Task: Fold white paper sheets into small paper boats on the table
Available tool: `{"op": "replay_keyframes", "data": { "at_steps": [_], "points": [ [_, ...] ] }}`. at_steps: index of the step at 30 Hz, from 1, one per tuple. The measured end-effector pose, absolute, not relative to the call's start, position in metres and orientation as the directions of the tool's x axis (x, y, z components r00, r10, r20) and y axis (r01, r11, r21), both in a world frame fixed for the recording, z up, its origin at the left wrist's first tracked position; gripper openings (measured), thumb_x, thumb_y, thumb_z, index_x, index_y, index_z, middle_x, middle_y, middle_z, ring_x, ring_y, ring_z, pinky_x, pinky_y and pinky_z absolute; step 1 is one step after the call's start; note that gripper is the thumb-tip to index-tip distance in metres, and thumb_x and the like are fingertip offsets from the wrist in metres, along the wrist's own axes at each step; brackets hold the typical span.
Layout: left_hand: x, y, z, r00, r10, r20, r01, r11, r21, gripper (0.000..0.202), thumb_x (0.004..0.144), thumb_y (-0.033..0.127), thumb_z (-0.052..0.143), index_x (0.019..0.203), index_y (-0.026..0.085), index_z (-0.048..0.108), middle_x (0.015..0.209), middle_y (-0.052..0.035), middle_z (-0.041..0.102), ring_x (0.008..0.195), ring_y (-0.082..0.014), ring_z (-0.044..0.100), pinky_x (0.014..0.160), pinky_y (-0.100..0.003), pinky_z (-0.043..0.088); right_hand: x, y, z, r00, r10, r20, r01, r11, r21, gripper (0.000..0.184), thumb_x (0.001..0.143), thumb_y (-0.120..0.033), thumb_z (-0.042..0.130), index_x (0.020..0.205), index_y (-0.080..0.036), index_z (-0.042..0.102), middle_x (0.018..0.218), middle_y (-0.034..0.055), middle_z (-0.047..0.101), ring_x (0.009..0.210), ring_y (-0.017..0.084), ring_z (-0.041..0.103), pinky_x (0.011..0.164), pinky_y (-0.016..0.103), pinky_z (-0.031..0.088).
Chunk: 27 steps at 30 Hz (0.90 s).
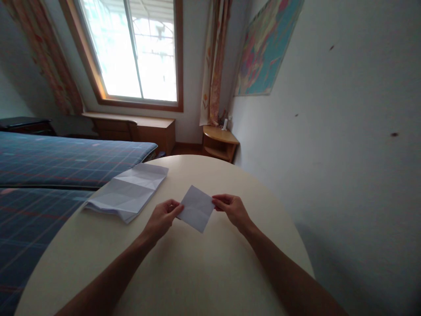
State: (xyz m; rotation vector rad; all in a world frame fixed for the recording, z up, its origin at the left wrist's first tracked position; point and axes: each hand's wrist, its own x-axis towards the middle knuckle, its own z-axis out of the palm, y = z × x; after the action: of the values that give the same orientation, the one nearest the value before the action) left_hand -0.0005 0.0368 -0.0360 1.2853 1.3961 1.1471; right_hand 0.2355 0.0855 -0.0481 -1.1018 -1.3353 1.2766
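Observation:
A small square of white paper (197,209) is held just above a round cream table (184,272), turned like a diamond. My left hand (162,218) pinches its left corner with fingers closed. At the paper's right corner, my right hand (232,209) pinches in the same way. A stack of larger creased white sheets (129,191) lies on the table to the left of my left hand, apart from it.
A bed with a blue plaid cover (52,171) runs along the table's left edge. A white wall (329,153) stands close on the right. Beyond the table are a wooden desk (138,127), a small wooden corner shelf (219,142), a window (131,48) and a wall map (266,44).

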Motion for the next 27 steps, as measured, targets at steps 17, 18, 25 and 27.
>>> {"op": "replay_keyframes", "data": {
  "at_steps": [17, 18, 25, 27],
  "points": [
    [0.006, 0.033, -0.031, -0.089, 0.996, -0.008, 0.233, 0.029, 0.972, 0.039, 0.066, 0.057, 0.066, 0.069, 0.019, 0.06, 0.06, -0.005, 0.07, 0.055, -0.0182, 0.064, 0.046, -0.023, 0.038, 0.24, 0.084, -0.046, -0.128, 0.991, -0.04, -0.061, -0.048, -0.997, 0.057, 0.067, -0.059, 0.078, 0.102, -0.016, 0.063, 0.08, 0.0057, 0.073, 0.067, 0.015, 0.069, 0.067, 0.03, 0.057],
    [0.006, 0.032, -0.03, -0.107, 0.994, -0.006, 0.226, 0.03, 0.974, 0.039, 0.067, 0.057, 0.065, 0.071, 0.018, 0.06, 0.06, -0.0053, 0.07, 0.054, -0.0178, 0.063, 0.045, -0.023, 0.036, 0.238, 0.08, -0.044, -0.195, 0.979, -0.065, -0.051, -0.076, -0.996, 0.059, 0.067, -0.058, 0.078, 0.107, -0.016, 0.062, 0.081, 0.0061, 0.073, 0.069, 0.016, 0.069, 0.068, 0.031, 0.057],
    [0.009, 0.031, -0.033, -0.044, 0.998, -0.035, 0.204, 0.043, 0.978, 0.037, 0.069, 0.052, 0.069, 0.075, 0.017, 0.057, 0.062, -0.0048, 0.071, 0.052, -0.0151, 0.061, 0.044, -0.021, 0.033, 0.235, 0.077, -0.043, -0.277, 0.958, -0.073, -0.001, -0.077, -0.997, 0.058, 0.057, -0.05, 0.086, 0.096, -0.013, 0.066, 0.077, 0.0053, 0.073, 0.068, 0.016, 0.069, 0.072, 0.033, 0.057],
    [0.01, 0.031, -0.038, 0.002, 0.999, -0.033, 0.214, 0.032, 0.976, 0.036, 0.068, 0.048, 0.071, 0.077, 0.017, 0.055, 0.062, -0.0038, 0.071, 0.054, -0.0159, 0.062, 0.046, -0.022, 0.035, 0.238, 0.082, -0.045, -0.228, 0.972, -0.064, 0.008, -0.063, -0.998, 0.057, 0.056, -0.051, 0.086, 0.094, -0.013, 0.068, 0.076, 0.0045, 0.073, 0.065, 0.015, 0.068, 0.069, 0.031, 0.056]
  ]
}}
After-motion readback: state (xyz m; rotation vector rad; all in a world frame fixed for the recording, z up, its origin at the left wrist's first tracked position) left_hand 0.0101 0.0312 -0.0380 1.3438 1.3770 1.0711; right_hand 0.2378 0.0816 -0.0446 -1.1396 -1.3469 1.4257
